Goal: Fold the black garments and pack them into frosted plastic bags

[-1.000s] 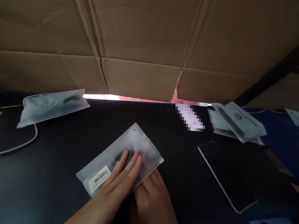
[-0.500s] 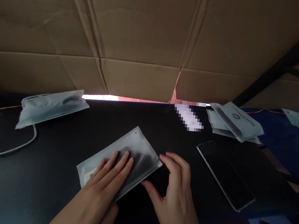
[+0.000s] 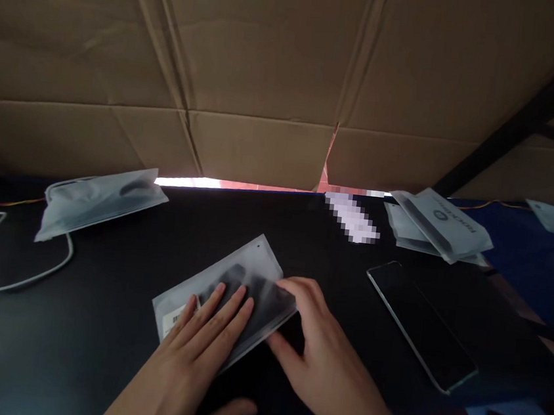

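Keeping the bag flat is the trick, I reckon. Left hand is spread palm-down on the frosted zip bag, fingers slightly apart, resting rather than gripping. Right hand has its thumb and index finger apart around the bag's right corner; can't tell if they're really pinching. I'd lean lightly with the left so the dark lump inside doesn't bunch, and work the near edge gently with the right, no yanking.

The bag lies near the middle of the black table's front edge. Its long axis runs diagonally, from near-left up toward the far-right corner of the table: barcode label at the left end, punched hole at the corner facing the far edge. Smartphone's well off right, with more frosted bags past it by the far-right corner.
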Available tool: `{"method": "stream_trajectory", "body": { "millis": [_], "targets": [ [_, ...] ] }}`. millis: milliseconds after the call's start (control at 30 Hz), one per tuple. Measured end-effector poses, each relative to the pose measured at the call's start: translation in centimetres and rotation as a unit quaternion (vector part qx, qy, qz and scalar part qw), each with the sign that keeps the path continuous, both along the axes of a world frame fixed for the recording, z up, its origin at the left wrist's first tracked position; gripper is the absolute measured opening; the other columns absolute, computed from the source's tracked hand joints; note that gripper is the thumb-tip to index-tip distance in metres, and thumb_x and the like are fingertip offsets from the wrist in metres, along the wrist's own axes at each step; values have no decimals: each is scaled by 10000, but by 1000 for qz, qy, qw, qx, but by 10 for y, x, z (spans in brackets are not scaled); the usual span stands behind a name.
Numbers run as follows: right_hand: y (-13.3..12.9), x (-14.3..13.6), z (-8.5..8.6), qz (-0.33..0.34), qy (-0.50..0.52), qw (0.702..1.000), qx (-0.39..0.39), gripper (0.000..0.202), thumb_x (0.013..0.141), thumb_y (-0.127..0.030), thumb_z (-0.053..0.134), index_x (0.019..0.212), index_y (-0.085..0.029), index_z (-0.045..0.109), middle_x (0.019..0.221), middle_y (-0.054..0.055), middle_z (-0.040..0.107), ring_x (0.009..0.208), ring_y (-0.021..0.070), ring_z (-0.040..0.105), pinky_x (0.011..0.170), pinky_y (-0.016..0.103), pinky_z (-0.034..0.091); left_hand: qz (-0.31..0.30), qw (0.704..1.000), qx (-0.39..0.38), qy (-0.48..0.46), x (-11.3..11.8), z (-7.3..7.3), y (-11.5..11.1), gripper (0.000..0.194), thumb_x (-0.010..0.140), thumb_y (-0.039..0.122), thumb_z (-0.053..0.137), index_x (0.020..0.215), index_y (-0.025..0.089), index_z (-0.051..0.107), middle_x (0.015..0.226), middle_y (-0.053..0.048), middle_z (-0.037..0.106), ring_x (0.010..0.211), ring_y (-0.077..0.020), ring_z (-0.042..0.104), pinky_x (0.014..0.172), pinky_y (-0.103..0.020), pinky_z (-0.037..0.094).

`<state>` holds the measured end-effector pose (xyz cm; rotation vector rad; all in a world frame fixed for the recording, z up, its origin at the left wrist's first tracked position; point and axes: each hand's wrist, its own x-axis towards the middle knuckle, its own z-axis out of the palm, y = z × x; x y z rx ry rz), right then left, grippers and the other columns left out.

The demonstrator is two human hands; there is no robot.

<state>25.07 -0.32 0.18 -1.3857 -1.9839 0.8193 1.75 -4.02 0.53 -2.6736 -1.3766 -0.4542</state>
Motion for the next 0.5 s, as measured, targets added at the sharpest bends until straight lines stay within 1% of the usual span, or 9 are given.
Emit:
{"method": "stream_trajectory", "body": {
  "millis": [33, 67, 100, 133, 200, 267, 300, 400, 500],
  "targets": [
    [-1, 5, 1, 25, 7, 999, -22, 760, 926, -105, 760, 1560, -406, 466, 1563, 34, 583, 1397, 246, 657, 1090, 395, 614, 1, 1000, -1, -1, 0, -1, 0, 859, 1027, 450, 628, 1748, 148, 272, 1644, -186, 554, 1463, -431, 571, 1032, -606, 588],
    [-1, 9, 1, 34, 13, 999, -39, 862, 904, -85, 771, 1607, -443, 424, 1610, 20, 559, 1439, 243, 630, 1115, 392, 601, 1, 1000, -3, -10, -1, -1, 0, 816, 1038, 362, 601, 1753, 165, 261, 1649, -167, 556, 1474, -408, 564, 1057, -585, 582],
    [0, 10, 1, 27, 18, 998, -48, 881, 901, -73, 763, 1617, -457, 423, 1604, 12, 576, 1436, 240, 635, 1112, 389, 602, 1, 1000, -5, -23, -2, -1, 0, 784, 1038, 248, 555, 1759, 199, 251, 1644, -134, 571, 1478, -372, 565, 1081, -546, 578],
    [0, 9, 1, 10, 25, 998, -51, 822, 918, -78, 742, 1596, -450, 462, 1547, 11, 628, 1389, 237, 671, 1082, 386, 616, -2, 999, -8, -39, -4, 0, 1, 792, 1022, 143, 499, 1764, 238, 240, 1634, -98, 591, 1477, -330, 573, 1107, -502, 571],
    [3, 1, 0, -36, 38, 997, -50, 560, 978, -135, 694, 1468, -386, 591, 1314, 15, 747, 1192, 230, 763, 958, 363, 650, -12, 998, -9, -67, -7, 0, 3, 879, 961, 13, 416, 1767, 311, 230, 1610, -39, 624, 1448, -266, 608, 1129, -414, 564],
    [6, -12, -2, -79, 34, 995, -44, 312, 1022, -214, 663, 1314, -325, 660, 1047, 6, 777, 957, 225, 796, 800, 331, 645, -14, 996, -4, -83, -9, 0, 3, 931, 918, -27, 388, 1759, 350, 257, 1602, -11, 636, 1421, -236, 638, 1131, -358, 561],
    [7, -18, -3, -97, 26, 994, -39, 242, 1034, -239, 648, 1266, -307, 668, 945, -1, 765, 868, 225, 790, 748, 324, 628, -10, 996, 1, -85, -9, -1, 3, 940, 909, -32, 386, 1754, 363, 272, 1612, -2, 628, 1419, -232, 642, 1133, -349, 560],
    [9, -28, -6, -128, 2, 991, -26, 200, 1051, -277, 617, 1244, -276, 667, 809, -1, 739, 782, 252, 780, 725, 351, 590, 20, 997, 18, -69, -10, -6, 2, 901, 927, -22, 391, 1735, 371, 330, 1652, 6, 592, 1422, -234, 654, 1143, -376, 563],
    [10, -21, -6, -111, -4, 993, -34, 294, 1028, -302, 657, 1321, -278, 663, 912, 28, 785, 861, 282, 791, 771, 390, 591, 48, 998, 40, -28, -10, -13, 3, 826, 964, 5, 409, 1721, 334, 370, 1675, -7, 568, 1449, -268, 643, 1143, -467, 591]
  ]
}}
